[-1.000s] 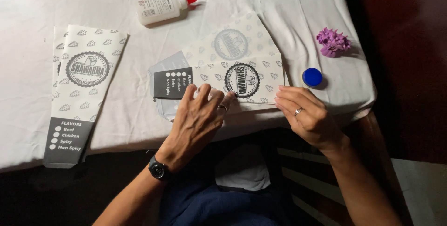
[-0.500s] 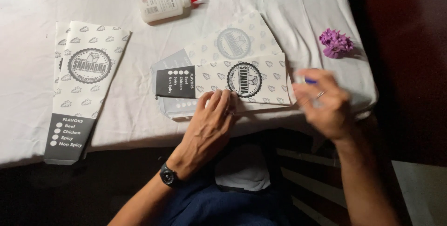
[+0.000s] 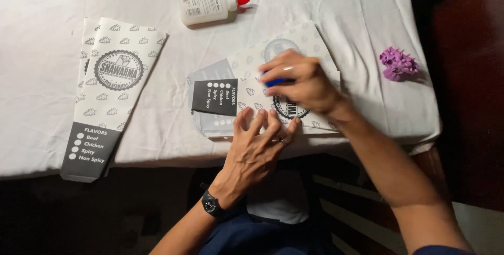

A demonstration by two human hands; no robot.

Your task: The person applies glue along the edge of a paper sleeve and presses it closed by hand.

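Here the right hand (image 3: 302,84) pinches a blue cap (image 3: 274,82) over the paper sleeve (image 3: 247,76).

A white glue bottle (image 3: 206,8) with a red cap lies on the white-clothed surface (image 3: 42,13); flat printed paper sleeves (image 3: 113,84) left, purple crumpled lump (image 3: 398,64) right.

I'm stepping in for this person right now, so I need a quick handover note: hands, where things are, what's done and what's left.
Left hand: fingers pressing the near edge of the flat paper sleeve.
Right hand: holding a small blue object over that sleeve.
Glue bottle lies capped behind it on the white cloth; purple clump far right.
Done, by the look of it: sleeve stack at left.
Left: likely this sleeve.
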